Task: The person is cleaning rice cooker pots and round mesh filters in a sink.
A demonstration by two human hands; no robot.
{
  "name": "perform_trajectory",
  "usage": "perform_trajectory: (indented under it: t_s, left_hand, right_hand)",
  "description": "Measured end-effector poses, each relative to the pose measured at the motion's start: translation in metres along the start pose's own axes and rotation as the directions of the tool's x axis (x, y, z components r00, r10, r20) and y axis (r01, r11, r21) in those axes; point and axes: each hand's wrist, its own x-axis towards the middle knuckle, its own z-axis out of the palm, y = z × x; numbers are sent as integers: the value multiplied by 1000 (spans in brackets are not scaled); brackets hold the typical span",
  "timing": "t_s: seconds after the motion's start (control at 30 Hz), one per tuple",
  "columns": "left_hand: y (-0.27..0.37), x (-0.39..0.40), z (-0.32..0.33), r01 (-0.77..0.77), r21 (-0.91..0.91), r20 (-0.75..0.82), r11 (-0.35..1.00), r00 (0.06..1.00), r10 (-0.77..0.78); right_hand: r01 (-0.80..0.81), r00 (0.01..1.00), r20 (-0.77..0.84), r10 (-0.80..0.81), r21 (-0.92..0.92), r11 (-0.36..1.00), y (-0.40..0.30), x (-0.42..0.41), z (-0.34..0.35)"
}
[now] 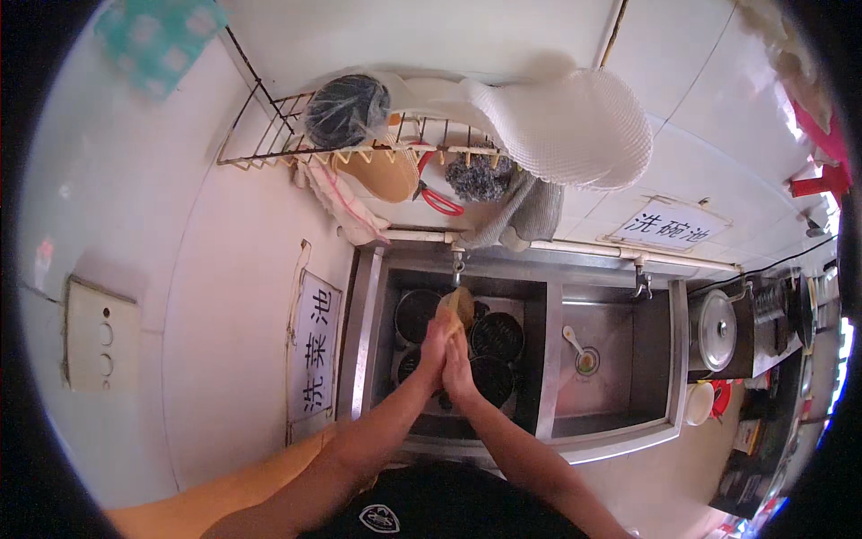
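My left hand (434, 347) and my right hand (459, 369) are pressed palm to palm over the left basin (534, 404) of a steel double sink. A yellowish-brown cloth or sponge (459, 304) is squeezed between them and sticks out past the fingertips. It sits just below a metal tap (458, 265), whose outlet is close to it. Beneath my hands, several dark round pans or dishes lie on the basin floor, among them one to the right (498, 336) and one at the upper left (417, 315). My forearms partly hide others.
The right basin (599, 394) holds a white spoon (573, 339) by its drain, below a second tap (642, 281). A wire rack (269, 145) above carries a white mesh item (572, 128), red-handled scissors (441, 201) and hanging cloths (522, 212). A lidded pot (717, 330) stands right.
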Motion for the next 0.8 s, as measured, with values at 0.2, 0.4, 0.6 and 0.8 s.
perform_trajectory:
  t_s: [0.2,0.4,0.6,0.8]
  left_hand:
    - [12,-42,18,276,-355,355,893,924,-144]
    - [-40,26,-48,107,-343,146,933,987,-60]
    - [-6,52,-27,214,235,-200,948,965,-168]
    - [-53,119,-58,167,308,55,936,980,-193]
  right_hand:
    - [150,955,-18,-297,-834,530,-2,26,-32]
    - [313,939,307,-158,-565,763,-23,33,-33]
    - [109,939,-157,-306,-708,697,-81,131,-49]
    - [154,987,140,-84,-969,194,-97,175,-23]
